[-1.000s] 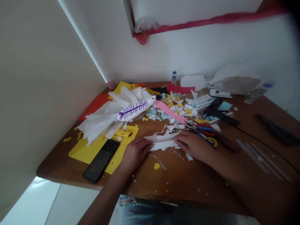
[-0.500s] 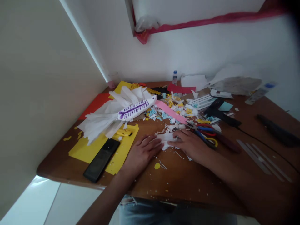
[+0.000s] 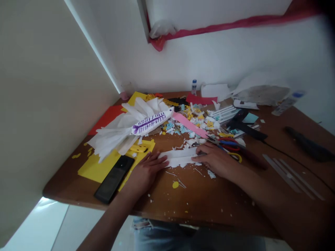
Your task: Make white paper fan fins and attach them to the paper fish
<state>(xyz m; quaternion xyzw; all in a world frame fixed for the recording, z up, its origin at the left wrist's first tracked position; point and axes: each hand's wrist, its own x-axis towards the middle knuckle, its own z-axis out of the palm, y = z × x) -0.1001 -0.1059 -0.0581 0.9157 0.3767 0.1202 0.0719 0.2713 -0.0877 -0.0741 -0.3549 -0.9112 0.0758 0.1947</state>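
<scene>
Since half a second ago your hands have drawn apart: the white paper strip (image 3: 180,157) lies flat again, long axis left-right on the surface (image 3: 209,198), left hand (image 3: 145,170) and right hand (image 3: 216,160) pinning opposite ends, fingers flat.

A home craft corner is shown: a wooden table (image 3: 209,198) against white walls, strewn with paper scraps (image 3: 193,122), scissors (image 3: 230,148) and a glue bottle (image 3: 194,86).
</scene>
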